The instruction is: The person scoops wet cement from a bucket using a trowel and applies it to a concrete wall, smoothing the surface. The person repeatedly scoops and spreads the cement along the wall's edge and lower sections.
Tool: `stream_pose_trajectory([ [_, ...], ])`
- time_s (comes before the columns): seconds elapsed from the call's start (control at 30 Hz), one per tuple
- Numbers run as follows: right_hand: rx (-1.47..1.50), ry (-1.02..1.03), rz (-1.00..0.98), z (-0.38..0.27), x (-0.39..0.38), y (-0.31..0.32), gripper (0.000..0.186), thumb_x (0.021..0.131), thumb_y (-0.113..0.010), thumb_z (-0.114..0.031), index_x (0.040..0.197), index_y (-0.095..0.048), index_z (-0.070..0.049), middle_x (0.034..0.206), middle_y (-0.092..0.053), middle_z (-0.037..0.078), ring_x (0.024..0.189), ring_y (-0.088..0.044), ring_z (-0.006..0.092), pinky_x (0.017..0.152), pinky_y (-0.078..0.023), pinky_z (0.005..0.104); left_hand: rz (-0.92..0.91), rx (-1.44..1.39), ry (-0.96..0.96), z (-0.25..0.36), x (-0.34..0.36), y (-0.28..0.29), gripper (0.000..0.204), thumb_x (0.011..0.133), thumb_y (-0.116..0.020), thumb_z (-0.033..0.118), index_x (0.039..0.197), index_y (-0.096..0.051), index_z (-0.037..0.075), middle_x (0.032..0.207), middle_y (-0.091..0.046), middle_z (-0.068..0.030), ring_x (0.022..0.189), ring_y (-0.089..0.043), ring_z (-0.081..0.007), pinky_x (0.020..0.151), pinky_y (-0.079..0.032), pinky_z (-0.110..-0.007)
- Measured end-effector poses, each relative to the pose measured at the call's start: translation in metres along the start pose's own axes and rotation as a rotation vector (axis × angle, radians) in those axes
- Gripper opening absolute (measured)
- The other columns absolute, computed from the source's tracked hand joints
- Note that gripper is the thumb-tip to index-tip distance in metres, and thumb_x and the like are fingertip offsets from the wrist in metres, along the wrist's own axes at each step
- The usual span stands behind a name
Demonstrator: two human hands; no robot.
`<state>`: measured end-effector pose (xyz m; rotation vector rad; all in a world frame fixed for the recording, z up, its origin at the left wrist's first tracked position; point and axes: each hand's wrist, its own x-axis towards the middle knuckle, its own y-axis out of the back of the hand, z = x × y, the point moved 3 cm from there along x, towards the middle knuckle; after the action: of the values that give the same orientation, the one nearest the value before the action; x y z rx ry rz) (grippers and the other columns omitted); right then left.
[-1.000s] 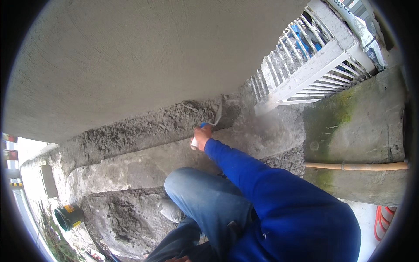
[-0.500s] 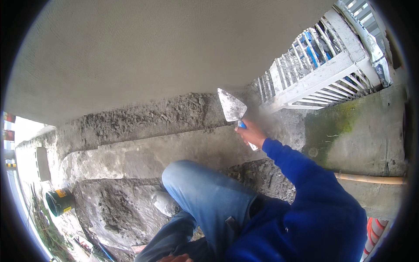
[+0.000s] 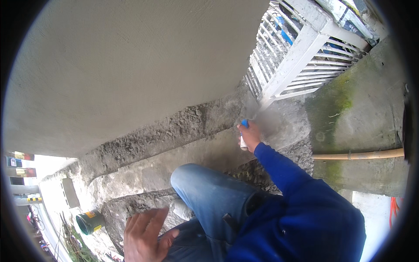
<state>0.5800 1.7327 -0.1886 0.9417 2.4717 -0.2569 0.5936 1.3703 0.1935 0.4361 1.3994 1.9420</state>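
Observation:
My right hand (image 3: 252, 136) is closed round the blue-and-white handle of a trowel (image 3: 244, 124), over a concrete step (image 3: 208, 146) near the foot of a white metal grille (image 3: 297, 62); the blade is blurred and hard to make out. A rough, crumbly strip (image 3: 174, 126) runs along the base of the smooth plastered surface (image 3: 131, 65). My left hand (image 3: 146, 233) is raised at the lower edge beside my bent knee, fingers apart and holding nothing.
A dark green bucket (image 3: 88, 222) lies on its side at lower left, with a hollow block (image 3: 70, 192) above it and branches nearby. At right are a mossy concrete slab (image 3: 358, 118), a light pipe (image 3: 358, 154) and red tubing (image 3: 393, 209).
The trowel has gone right from the middle of the rough strip; its blade, face-up half a second ago, is now lowered toward the grille's foot. My left hand has risen into view from the lower edge.

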Motion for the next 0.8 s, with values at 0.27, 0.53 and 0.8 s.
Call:
stream_pose_trajectory([
  [0.27,-0.574,0.162,0.061,0.006,0.041,-0.005,0.026,0.089,-0.063,-0.011,0.108,-0.055,0.004,0.084,-0.067,0.023,0.059,-0.069,0.0302,0.049,-0.054,0.0453,-0.172,-0.163,0.148,-0.075,0.019,-0.075,0.049,0.086,-0.080,0.027,0.126,-0.066,0.003,0.095,-0.070,-0.0203,0.085,-0.071,-0.0355,0.076,-0.055,-0.043],
  [0.53,-0.458,0.097,0.096,0.002,0.038,-0.009,0.029,0.089,-0.063,-0.014,0.109,-0.055,0.006,0.092,-0.068,0.025,0.062,-0.071,0.0329,0.056,-0.056,0.0479,-0.098,-0.206,0.216,-0.081,0.022,-0.059,0.044,0.087,-0.080,0.017,0.126,-0.067,0.001,0.096,-0.073,-0.0178,0.083,-0.073,-0.0286,0.074,-0.057,-0.037],
  [0.8,-0.522,-0.039,-0.086,0.010,0.011,0.008,0.030,0.090,-0.061,-0.014,0.114,-0.053,0.003,0.092,-0.066,0.021,0.061,-0.068,0.0308,0.049,-0.055,0.0475,-0.131,-0.325,0.257,-0.095,0.014,-0.053,0.047,0.088,-0.081,0.021,0.128,-0.066,0.000,0.098,-0.073,-0.0203,0.085,-0.073,-0.0279,0.075,-0.057,-0.038],
])
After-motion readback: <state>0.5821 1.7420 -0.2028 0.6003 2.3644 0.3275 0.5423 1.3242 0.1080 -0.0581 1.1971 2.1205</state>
